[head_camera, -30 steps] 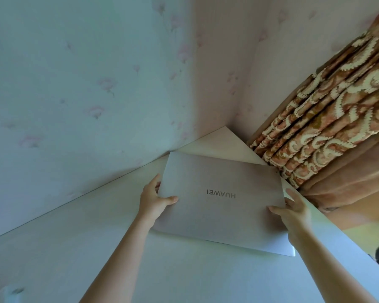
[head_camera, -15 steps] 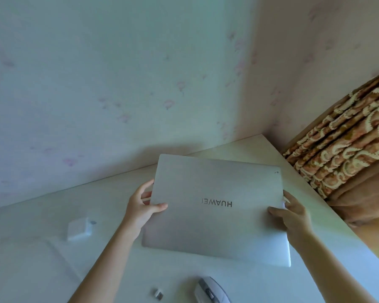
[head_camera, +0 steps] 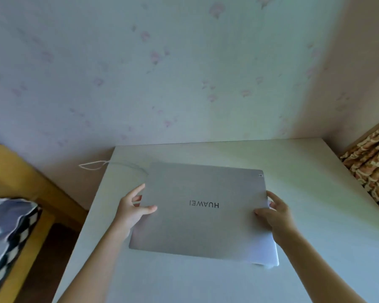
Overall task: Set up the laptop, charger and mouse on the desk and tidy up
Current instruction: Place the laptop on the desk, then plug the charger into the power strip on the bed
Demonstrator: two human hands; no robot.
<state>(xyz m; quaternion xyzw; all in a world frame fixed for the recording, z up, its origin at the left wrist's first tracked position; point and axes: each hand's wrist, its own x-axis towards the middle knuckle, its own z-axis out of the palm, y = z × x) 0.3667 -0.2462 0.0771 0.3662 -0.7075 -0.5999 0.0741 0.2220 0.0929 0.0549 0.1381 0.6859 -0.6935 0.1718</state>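
Note:
A closed silver laptop (head_camera: 197, 224) with an upside-down logo on its lid is over the middle of the white desk (head_camera: 315, 215). My left hand (head_camera: 132, 209) grips its left edge, thumb on the lid. My right hand (head_camera: 276, 213) grips its right edge. A thin white cable (head_camera: 109, 164) runs from behind the laptop's far left corner and loops over the desk's far left edge. The charger brick and the mouse are out of view.
The desk stands against a pale flowered wall (head_camera: 184, 73). A patterned brown curtain (head_camera: 372, 169) hangs at the right. At the left are a yellow wooden frame (head_camera: 22, 178) and a checkered pillow (head_camera: 7, 232).
The view has swung left: the curtain slid to the right edge, and the desk's left edge and the bed came into sight. The charger brick and mouse left the view. Both hands keep their hold.

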